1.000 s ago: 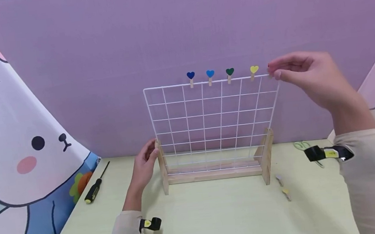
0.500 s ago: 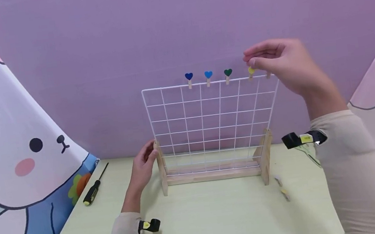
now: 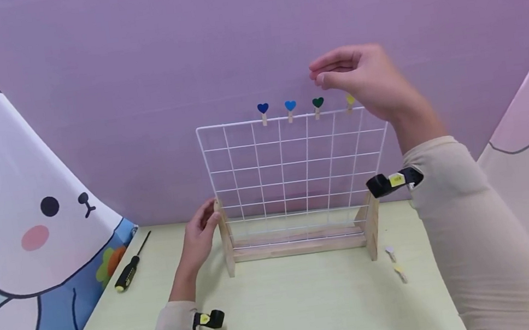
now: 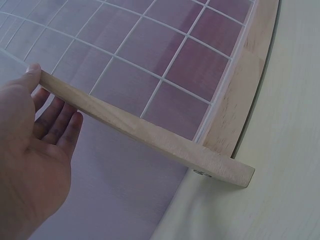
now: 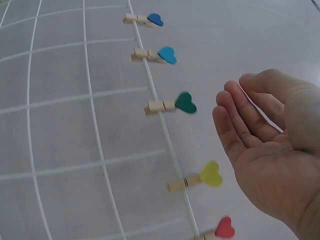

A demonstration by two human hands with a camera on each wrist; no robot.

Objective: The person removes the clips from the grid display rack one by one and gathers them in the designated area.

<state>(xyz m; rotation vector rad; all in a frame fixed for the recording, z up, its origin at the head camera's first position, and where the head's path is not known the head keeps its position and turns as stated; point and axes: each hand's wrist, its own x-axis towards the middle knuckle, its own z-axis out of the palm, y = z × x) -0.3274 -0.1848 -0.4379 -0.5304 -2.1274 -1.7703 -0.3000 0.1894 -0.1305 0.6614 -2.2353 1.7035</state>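
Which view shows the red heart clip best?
Right wrist: the red heart clip is unobstructed, its heart plain, though the frame's bottom edge crops its wooden part. Head: not visible, apparently behind the right hand. Left wrist: not in frame.

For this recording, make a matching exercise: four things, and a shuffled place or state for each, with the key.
1. screwdriver
2. left hand
3. green-heart clip
4. right hand

A. grips a wooden upright
B. raised near the wire grid, holding nothing
C. lies on the table
D. between the light-blue clip and yellow clip

Pairs: 1-C, 2-A, 3-D, 4-B
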